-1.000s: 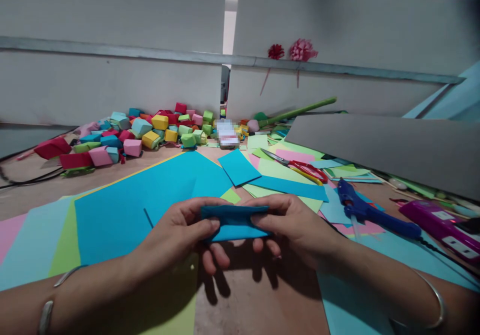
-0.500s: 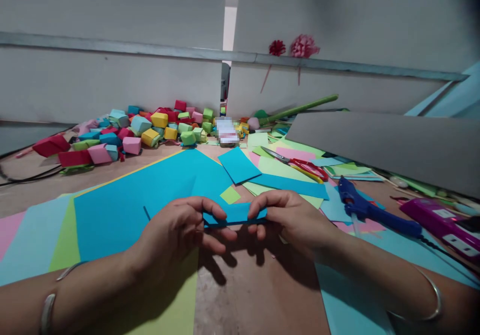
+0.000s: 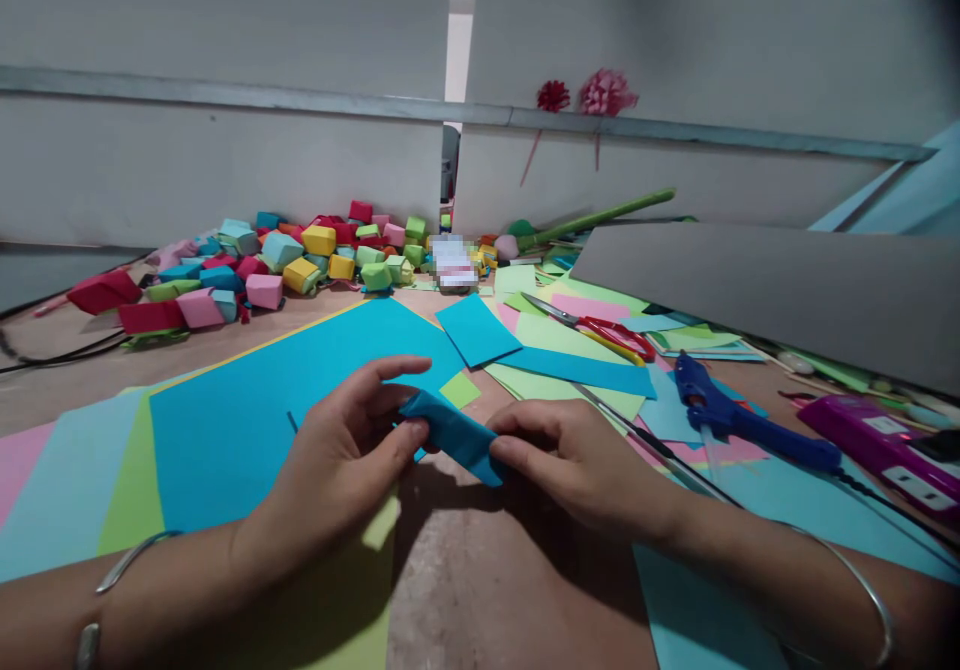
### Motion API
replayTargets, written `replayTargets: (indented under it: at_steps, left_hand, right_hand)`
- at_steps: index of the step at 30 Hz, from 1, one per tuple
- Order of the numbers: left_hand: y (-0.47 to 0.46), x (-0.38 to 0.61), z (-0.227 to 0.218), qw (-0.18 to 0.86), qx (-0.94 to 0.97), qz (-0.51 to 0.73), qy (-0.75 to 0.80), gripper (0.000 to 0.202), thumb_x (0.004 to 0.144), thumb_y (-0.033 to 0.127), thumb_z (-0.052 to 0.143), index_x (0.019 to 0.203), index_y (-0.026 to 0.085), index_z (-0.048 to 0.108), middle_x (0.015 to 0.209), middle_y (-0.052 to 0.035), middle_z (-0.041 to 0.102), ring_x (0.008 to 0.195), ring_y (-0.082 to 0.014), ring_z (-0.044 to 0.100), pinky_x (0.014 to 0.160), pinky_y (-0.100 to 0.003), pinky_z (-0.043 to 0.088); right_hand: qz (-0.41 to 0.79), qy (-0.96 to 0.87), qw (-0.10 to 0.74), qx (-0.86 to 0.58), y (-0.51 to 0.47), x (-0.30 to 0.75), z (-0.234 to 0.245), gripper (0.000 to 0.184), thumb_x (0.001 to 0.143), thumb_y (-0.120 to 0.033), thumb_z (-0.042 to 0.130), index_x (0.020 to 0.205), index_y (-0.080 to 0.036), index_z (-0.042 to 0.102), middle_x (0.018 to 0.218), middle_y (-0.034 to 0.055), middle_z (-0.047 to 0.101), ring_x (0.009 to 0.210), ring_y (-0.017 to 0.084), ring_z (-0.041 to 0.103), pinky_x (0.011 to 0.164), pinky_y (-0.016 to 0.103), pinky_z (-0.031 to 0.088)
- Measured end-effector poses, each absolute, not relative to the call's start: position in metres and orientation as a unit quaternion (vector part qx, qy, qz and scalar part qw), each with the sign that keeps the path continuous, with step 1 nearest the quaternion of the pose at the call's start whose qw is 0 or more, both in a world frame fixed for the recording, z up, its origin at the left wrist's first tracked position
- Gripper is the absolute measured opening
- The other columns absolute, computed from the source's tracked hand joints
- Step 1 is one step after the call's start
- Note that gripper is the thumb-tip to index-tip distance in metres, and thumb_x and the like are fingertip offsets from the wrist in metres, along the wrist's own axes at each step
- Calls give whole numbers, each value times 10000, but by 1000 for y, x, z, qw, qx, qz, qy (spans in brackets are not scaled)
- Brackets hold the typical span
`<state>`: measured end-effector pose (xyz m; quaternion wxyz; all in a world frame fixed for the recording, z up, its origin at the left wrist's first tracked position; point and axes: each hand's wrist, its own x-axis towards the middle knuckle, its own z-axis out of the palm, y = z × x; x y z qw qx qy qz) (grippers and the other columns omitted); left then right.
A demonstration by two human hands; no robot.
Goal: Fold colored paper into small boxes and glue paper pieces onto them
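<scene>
A folded strip of blue paper [image 3: 459, 438] is held between my two hands, slanting down to the right above the table. My left hand [image 3: 360, 440] pinches its upper left end with the thumb in front, the index finger raised clear of it. At the lower right end, my right hand [image 3: 559, 450] grips it between thumb and fingers. Beneath my left arm lies a large blue sheet [image 3: 247, 430] over green and pale blue ones. Just beyond the hands rest a blue rectangle of paper [image 3: 478, 330] and a long blue strip [image 3: 585, 370].
Several small folded paper boxes [image 3: 300, 260] are heaped at the back left. Red-handled scissors [image 3: 600, 332], a blue glue gun [image 3: 742, 425] and a purple power strip [image 3: 889, 450] lie to the right. A thin metal tool [image 3: 660, 450] sits behind my right wrist. A grey panel [image 3: 795, 290] leans over scraps.
The blue paper has turned from level to slanting, its right end lower and its broad face toward me. My left index finger has lifted off it. The thin metal tool now shows beside my right hand.
</scene>
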<state>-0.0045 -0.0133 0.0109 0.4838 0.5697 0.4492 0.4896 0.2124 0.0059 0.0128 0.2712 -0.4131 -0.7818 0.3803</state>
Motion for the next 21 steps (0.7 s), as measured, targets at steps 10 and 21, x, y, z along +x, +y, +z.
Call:
replayTargets:
  at_steps: [10,21]
  left_hand:
    - [-26,2,6,627,606,382,307,400,873,457,603,1220,262,635,1368,-89,538,1281,-282,478,1054,-420,405]
    - [-16,-14,-14,415,732,424,335,373,962,312,434,1326,281,512,1309,-86,589,1222,-256,522,1090,-428,360]
  right_hand:
    - [328,-824,274,-372,-10,200,5,227,909,-251,528,728,-169,636,685,-2,650,611,110,562,562,226,416]
    - [-113,-880,412,-208,-4,213,54,244,864,-115,605,1081,-213,661,949,60,639,859,155,622,750,266,521]
